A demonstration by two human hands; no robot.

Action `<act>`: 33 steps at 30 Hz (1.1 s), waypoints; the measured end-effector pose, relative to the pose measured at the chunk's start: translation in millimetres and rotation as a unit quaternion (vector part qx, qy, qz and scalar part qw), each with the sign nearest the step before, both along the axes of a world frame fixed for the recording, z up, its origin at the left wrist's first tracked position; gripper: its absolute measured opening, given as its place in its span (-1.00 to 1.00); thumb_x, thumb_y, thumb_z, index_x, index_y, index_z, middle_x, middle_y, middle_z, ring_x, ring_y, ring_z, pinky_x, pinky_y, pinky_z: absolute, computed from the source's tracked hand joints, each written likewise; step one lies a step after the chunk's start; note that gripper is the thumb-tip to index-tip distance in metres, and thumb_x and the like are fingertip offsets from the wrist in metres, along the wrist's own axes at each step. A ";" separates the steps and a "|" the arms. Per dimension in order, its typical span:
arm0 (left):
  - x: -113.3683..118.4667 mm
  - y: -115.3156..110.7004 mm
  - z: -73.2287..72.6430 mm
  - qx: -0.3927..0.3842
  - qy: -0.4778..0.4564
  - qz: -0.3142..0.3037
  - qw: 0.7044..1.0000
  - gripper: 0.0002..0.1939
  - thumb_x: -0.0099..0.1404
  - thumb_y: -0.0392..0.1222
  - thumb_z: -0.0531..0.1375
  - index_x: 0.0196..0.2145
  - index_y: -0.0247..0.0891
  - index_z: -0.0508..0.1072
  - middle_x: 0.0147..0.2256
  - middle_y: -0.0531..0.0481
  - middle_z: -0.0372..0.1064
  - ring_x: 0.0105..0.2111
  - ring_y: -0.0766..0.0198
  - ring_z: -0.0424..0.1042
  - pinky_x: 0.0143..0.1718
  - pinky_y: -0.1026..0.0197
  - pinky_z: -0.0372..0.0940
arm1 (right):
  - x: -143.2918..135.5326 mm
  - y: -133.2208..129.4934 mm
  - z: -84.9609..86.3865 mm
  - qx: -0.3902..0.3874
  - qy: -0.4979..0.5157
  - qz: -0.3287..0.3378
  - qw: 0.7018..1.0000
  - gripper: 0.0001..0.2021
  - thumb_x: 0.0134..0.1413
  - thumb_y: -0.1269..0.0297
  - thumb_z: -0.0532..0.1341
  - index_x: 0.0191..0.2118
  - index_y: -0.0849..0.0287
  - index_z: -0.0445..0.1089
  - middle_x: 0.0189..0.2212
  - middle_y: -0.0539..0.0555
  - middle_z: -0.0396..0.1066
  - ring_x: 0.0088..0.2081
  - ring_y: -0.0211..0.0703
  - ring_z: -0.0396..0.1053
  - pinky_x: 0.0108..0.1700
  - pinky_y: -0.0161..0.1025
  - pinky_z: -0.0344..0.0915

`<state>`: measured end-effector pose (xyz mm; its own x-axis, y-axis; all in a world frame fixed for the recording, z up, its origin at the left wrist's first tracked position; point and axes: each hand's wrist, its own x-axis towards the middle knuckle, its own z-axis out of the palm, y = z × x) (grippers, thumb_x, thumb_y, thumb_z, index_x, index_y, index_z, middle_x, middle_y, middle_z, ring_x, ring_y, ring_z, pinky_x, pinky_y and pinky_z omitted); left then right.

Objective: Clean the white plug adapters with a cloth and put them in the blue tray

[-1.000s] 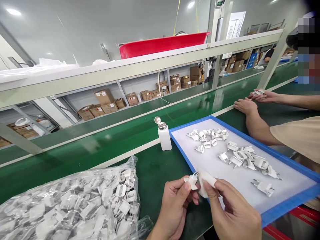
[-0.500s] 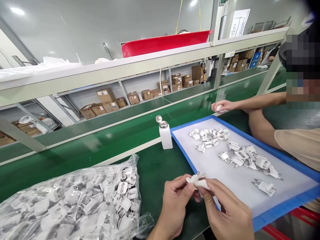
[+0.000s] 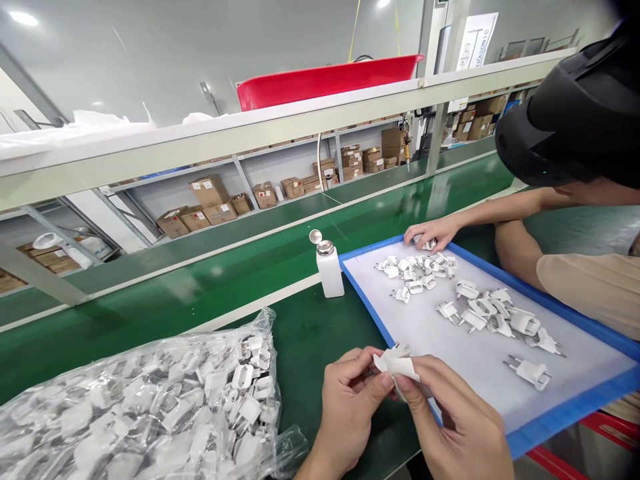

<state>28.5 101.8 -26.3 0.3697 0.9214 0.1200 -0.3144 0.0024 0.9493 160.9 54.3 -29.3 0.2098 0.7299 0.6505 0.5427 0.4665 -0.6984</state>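
Note:
Between both hands, low in the middle of the head view, a white plug adapter is largely covered by a white wiping cloth (image 3: pixel 397 366); a metal prong pokes out above. My left hand (image 3: pixel 350 407) is closed, pinching the plug adapter through or beside the cloth. Thumb and fingers of my right hand (image 3: pixel 460 420) press the cloth against it. Beyond them, several white plug adapters (image 3: pixel 484 307) lie in two loose groups on a blue-rimmed white tray (image 3: pixel 370 308). A single plug adapter (image 3: pixel 531 373) rests nearer my right hand.
A clear plastic bag (image 3: pixel 150 407) full of white adapters lies at the left. A white dispenser bottle (image 3: pixel 331 273), its metal lid flipped up, stands behind the tray's left edge. Across the tray, a co-worker's hand (image 3: pixel 434 231) is over the far rim with an adapter under it.
The co-worker's hand came down onto the tray's far end, and their capped head leaned further into view. My hands stay put; the cloth now covers more of the plug adapter.

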 end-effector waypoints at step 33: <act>-55.1 -73.1 -27.1 0.115 0.533 0.180 0.819 -0.72 0.53 -0.06 -0.05 -0.13 -0.17 0.40 -0.22 -0.15 0.44 -0.20 0.00 0.49 -0.17 0.06 0.29 | -7.1 -14.6 8.1 -0.179 0.023 0.059 0.982 -0.67 0.37 0.00 0.13 -0.37 0.08 0.34 -0.54 -0.09 0.26 -0.52 -0.27 0.24 -0.47 -0.38 0.20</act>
<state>-26.6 28.7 -53.4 0.0867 0.9920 0.0916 0.7516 -0.1254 0.6476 153.8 39.6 -21.2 0.1332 0.9310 0.3399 0.4646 0.2443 -0.8512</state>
